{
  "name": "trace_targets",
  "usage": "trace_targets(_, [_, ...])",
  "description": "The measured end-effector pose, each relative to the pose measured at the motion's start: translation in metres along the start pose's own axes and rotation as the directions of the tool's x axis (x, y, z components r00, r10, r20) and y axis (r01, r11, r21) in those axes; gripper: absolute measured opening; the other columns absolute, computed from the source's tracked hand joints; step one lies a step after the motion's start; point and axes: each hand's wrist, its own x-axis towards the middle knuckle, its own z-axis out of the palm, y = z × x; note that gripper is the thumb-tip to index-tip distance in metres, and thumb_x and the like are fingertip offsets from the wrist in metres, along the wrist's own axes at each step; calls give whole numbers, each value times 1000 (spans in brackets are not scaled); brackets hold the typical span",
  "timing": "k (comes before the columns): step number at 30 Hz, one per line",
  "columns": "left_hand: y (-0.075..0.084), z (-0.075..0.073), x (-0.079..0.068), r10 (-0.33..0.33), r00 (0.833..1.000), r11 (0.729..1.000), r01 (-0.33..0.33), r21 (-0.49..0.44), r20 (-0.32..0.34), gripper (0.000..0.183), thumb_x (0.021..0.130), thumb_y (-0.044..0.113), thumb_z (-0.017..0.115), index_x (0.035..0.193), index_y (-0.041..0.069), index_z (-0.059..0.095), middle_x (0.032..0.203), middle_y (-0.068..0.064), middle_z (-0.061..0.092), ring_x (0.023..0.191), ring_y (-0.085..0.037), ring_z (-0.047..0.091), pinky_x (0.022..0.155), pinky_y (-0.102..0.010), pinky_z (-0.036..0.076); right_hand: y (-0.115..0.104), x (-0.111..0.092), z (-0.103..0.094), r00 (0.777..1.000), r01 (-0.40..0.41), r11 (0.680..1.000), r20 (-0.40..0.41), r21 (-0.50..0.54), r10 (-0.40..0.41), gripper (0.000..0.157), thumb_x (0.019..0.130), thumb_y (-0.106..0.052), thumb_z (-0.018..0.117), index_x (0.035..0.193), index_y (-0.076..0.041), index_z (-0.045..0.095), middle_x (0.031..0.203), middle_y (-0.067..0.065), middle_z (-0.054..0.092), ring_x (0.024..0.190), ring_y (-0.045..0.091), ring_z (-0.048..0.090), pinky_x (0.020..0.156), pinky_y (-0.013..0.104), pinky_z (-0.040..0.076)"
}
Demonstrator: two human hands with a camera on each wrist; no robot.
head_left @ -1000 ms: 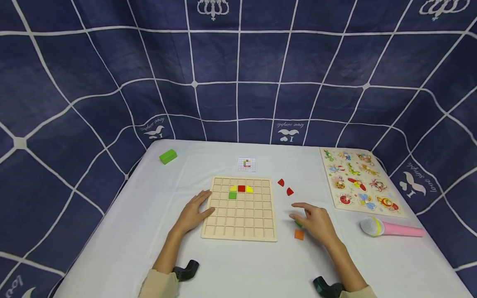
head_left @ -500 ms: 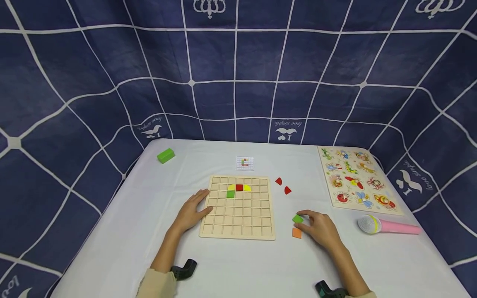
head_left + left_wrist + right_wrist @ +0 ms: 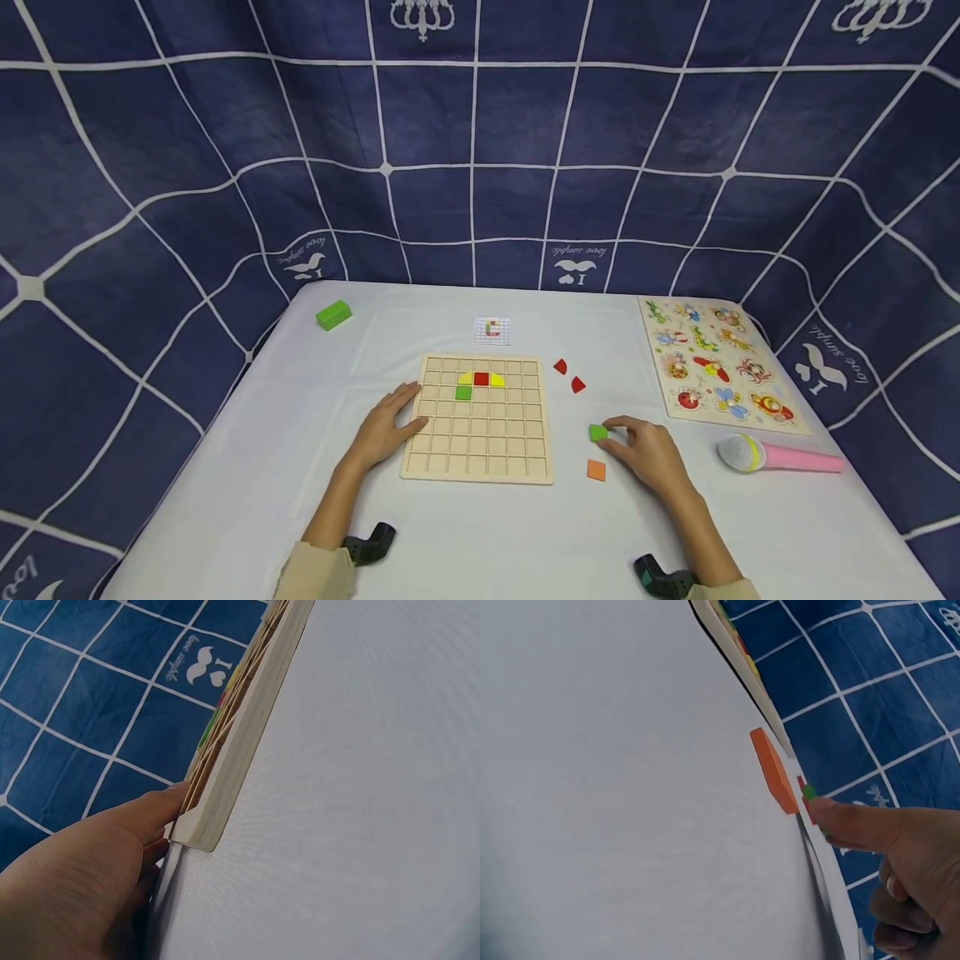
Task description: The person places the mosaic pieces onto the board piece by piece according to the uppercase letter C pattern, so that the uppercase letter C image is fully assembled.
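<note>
A wooden grid board (image 3: 480, 437) lies in the middle of the table in the head view. Set in its upper cells are a red square (image 3: 482, 379), a green square (image 3: 463, 392) and yellow curved pieces on both sides of the red one. My left hand (image 3: 386, 425) rests against the board's left edge, thumb over the rim, fingers fairly straight. Right of the board, my right hand (image 3: 647, 454) pinches a green square block (image 3: 597, 432) between thumb and index finger. An orange square block (image 3: 596, 471) lies just below it, larger in the right wrist view.
Two red wedge pieces (image 3: 578, 384) lie right of the board. A small pattern card (image 3: 492, 330) lies behind it. A green block (image 3: 333, 315) sits at the back left. To the right are an animal puzzle board (image 3: 720, 367) and a pink toy microphone (image 3: 780, 456).
My right hand came down on the green block beside the orange one, took hold of it and shifted it slightly away from the orange block. My left hand stays at the board.
</note>
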Motion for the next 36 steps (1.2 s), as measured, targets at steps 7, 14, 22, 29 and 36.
trace_targets(7, [1, 0, -1, 5, 1000, 1000, -5, 9, 2, 65, 84, 35, 66, 139, 8, 42, 144, -10, 37, 136, -31, 24, 107, -53, 20, -28, 23, 9, 994, 59, 998, -91, -7, -59, 28, 72, -29, 80, 93, -13, 71, 48, -8, 28, 45, 7, 22, 40, 22, 19])
trace_targets(14, [2, 0, 0, 20, 1000, 1000, -20, 4, 1, 65, 85, 35, 67, 138, 7, 42, 144, -10, 38, 135, -31, 24, 107, -53, 21, -74, 46, 30, 988, 105, 993, -116, 55, -98, 30, 72, -29, 80, 94, -12, 70, 47, -7, 27, 43, 6, 19, 39, 22, 19])
trace_targets(22, [2, -3, 1, 26, 1000, 1000, -26, 15, 1, 65, 85, 35, 66, 138, 6, 42, 143, -11, 38, 135, -31, 25, 107, -53, 22, -115, 65, 64, 982, 172, 979, -101, 106, -161, 32, 72, -30, 80, 95, -11, 70, 46, -8, 27, 43, 5, 18, 38, 20, 16])
trace_targets(29, [2, -5, 0, 18, 1000, 1000, -18, 6, 2, 65, 85, 35, 67, 138, 7, 42, 144, -11, 37, 135, -32, 24, 107, -53, 21, -139, 73, 91, 979, 203, 974, -15, 98, -203, 36, 75, -38, 76, 98, -12, 69, 40, -12, 32, 43, 3, 18, 37, 21, 21])
trace_targets(36, [2, -3, -1, 3, 1000, 1000, -3, -5, 18, 66, 85, 37, 65, 139, 9, 41, 145, -10, 35, 136, -32, 23, 107, -54, 20, -145, 75, 107, 973, 227, 973, 36, 49, -229, 34, 75, -43, 74, 95, -15, 71, 48, -13, 46, 44, 3, 37, 45, 21, 39])
